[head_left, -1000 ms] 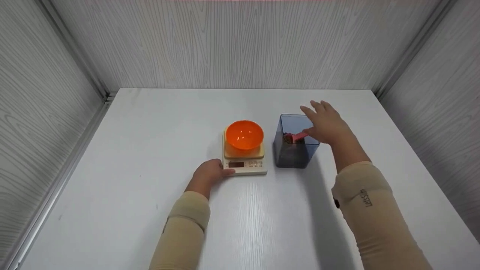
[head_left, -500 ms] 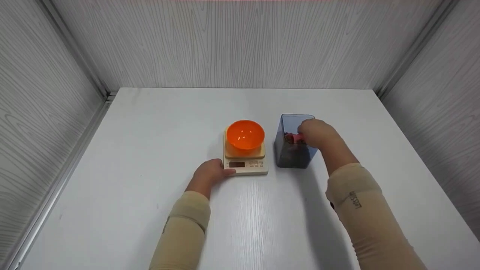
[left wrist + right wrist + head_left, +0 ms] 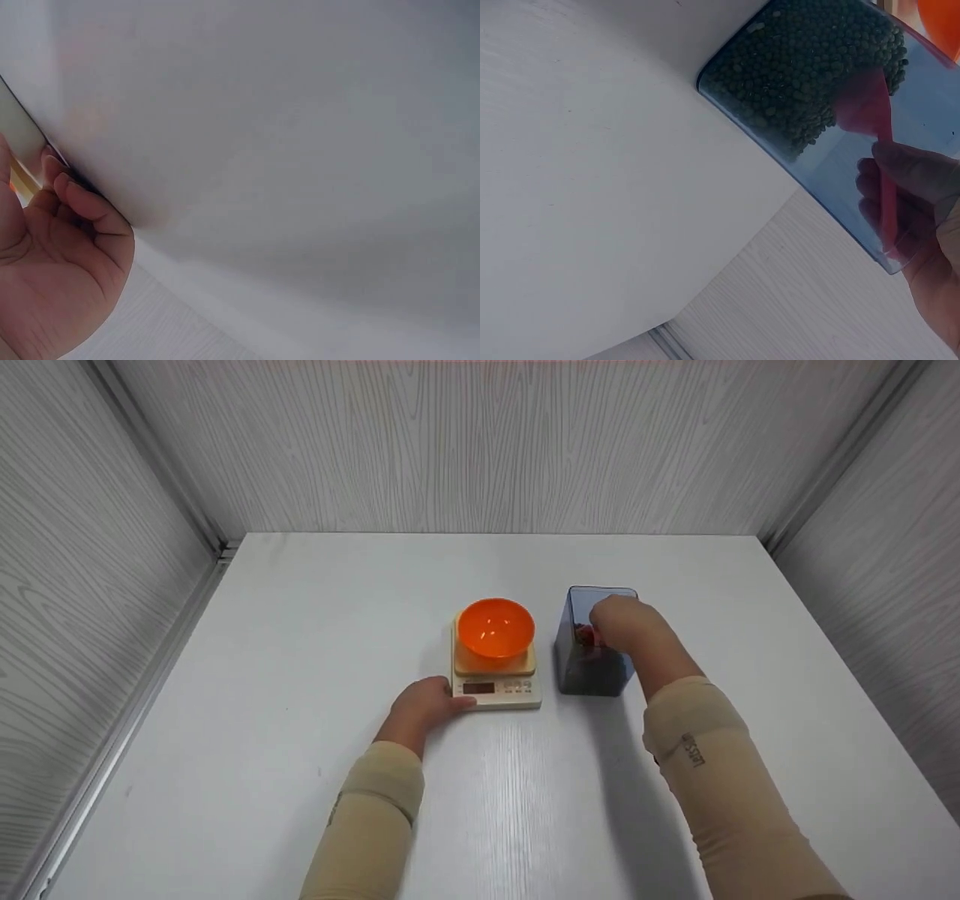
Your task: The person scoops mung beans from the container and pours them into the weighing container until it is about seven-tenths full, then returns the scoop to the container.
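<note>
My right hand reaches inside a blue translucent container and grips the handle of a red scoop. In the right wrist view, the scoop's bowl rests against a mass of small green beans seen through the container wall. My left hand holds the front left corner of a cream kitchen scale, thumb along its front edge; its other fingertips are partly hidden at the side. An orange bowl sits on the scale's platform. The scale's display is too small to read.
The scale and container stand side by side on a white table, with a narrow gap between them. Grey wood-grain panels enclose the table at the back and both sides.
My right hand has come down from above the container's rim, its spread fingers closing round the scoop's handle, and moved deeper inside. The left hand stays on the scale.
</note>
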The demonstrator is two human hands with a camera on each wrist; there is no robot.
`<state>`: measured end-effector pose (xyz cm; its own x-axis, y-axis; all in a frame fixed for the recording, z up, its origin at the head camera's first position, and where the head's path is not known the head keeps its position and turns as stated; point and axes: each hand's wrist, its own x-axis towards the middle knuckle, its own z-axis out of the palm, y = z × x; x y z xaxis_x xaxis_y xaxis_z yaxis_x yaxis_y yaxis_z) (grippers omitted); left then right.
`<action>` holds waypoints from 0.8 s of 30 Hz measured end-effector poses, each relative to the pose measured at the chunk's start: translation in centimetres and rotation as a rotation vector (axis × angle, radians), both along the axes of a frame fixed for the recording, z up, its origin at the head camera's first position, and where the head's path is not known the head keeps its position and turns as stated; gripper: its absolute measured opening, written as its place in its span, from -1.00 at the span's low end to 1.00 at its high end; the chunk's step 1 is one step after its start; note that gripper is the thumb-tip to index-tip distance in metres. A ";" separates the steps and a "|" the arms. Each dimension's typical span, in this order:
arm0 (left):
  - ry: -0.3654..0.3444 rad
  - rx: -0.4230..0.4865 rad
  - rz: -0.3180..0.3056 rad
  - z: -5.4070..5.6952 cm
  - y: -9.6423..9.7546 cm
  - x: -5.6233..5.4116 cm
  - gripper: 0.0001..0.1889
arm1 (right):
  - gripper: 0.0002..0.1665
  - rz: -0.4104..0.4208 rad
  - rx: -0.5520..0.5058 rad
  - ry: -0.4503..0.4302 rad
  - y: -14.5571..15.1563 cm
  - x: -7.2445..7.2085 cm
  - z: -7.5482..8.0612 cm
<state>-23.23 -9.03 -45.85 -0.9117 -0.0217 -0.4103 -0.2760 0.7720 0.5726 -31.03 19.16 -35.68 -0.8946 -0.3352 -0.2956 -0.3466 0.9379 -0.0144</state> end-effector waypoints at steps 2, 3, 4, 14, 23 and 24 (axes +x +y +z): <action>0.004 0.001 0.003 0.0 0.0 0.0 -0.55 | -0.90 -0.027 -0.040 -0.038 0.1 -0.1 0.0; 0.005 0.001 0.002 0.0 0.1 0.0 -0.55 | -0.89 -0.046 -0.068 -0.062 0.2 -0.1 -0.1; 0.006 0.000 0.001 0.0 0.1 0.0 -0.55 | -0.88 -0.065 -0.095 -0.083 0.3 -0.1 -0.1; 0.013 0.008 0.008 -0.1 -0.1 -0.1 -0.60 | -0.93 -0.003 -0.168 -0.055 0.6 -0.1 -0.4; 0.000 0.016 0.007 -0.3 -0.1 -0.1 -0.60 | -0.89 0.021 -0.176 -0.066 1.3 0.0 0.3; 0.000 0.016 0.007 -0.4 -0.1 -0.1 -0.60 | -0.89 0.026 -0.182 -0.060 1.5 -0.1 0.4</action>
